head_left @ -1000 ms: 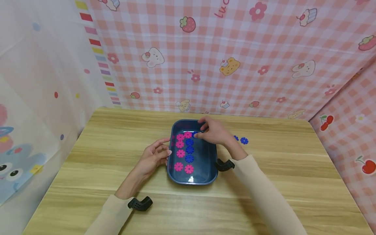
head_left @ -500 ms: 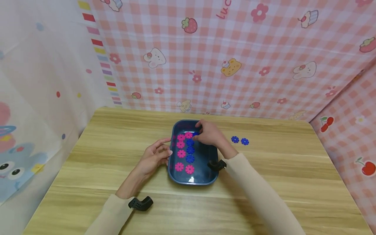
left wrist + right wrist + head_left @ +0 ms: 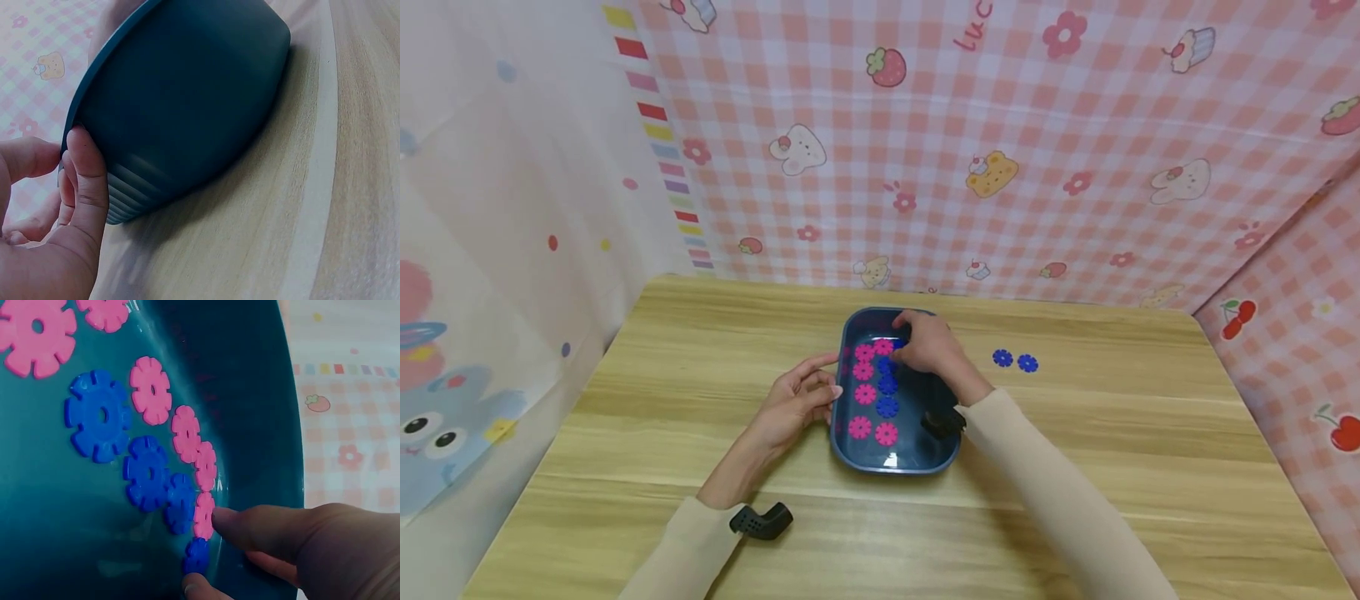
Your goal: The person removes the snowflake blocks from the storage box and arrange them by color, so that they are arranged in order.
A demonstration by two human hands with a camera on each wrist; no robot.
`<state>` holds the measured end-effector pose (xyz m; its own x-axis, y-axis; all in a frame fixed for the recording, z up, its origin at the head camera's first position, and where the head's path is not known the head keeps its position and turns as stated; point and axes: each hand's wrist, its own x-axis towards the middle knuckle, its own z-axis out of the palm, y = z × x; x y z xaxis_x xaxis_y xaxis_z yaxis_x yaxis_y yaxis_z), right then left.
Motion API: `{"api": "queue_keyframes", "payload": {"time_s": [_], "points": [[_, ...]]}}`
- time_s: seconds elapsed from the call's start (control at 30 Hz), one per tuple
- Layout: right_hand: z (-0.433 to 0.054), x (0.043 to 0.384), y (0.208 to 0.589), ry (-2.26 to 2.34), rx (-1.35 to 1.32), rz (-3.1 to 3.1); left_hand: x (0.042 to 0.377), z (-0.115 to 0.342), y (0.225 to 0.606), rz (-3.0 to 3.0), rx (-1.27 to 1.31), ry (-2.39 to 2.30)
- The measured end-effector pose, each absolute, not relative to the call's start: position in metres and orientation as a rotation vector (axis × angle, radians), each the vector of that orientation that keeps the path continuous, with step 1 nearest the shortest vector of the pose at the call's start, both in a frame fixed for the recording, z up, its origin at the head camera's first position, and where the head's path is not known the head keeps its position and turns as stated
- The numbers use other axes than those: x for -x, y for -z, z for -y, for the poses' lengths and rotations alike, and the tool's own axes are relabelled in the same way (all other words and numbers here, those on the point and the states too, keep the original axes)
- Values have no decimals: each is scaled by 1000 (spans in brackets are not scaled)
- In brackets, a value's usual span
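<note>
The tray (image 3: 906, 408) appears to be moulded in plastic: its inside is given a gloss by bright reflections, while a duller, near-matt skin is shown outside, smooth but broken by fine ridges near one corner. The discs (image 3: 865, 394) look to be made of smooth plastic, faintly satin. The table (image 3: 1150, 417) is faced in wood grain with a soft sheen. The backdrop (image 3: 925, 125) is hung in printed cloth, matt and lightly creased. The sleeves (image 3: 1052, 483) are cut from matt cloth; the wrist mounts (image 3: 762, 522) seem formed in dark plastic.
</note>
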<state>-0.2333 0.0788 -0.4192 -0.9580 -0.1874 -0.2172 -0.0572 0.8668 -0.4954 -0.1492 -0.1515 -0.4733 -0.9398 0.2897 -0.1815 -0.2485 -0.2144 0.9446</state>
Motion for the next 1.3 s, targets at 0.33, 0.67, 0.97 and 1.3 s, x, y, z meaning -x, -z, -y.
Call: {"api": "queue_keyframes", "payload": {"time_s": [0.33,0.67,0.97,1.3], "points": [[-71,235,422,578,231,-2853,149,153,470,-1714,-72,-2212],[-69,239,424,441,218,-2856,149,152,470,-1726,-68,-2207],[-70,241,425,403,203,-2826,150,152,472,-1716,-73,-2206],[-72,236,425,330,318,-2924,150,152,473,-1720,-45,-2200]]}}
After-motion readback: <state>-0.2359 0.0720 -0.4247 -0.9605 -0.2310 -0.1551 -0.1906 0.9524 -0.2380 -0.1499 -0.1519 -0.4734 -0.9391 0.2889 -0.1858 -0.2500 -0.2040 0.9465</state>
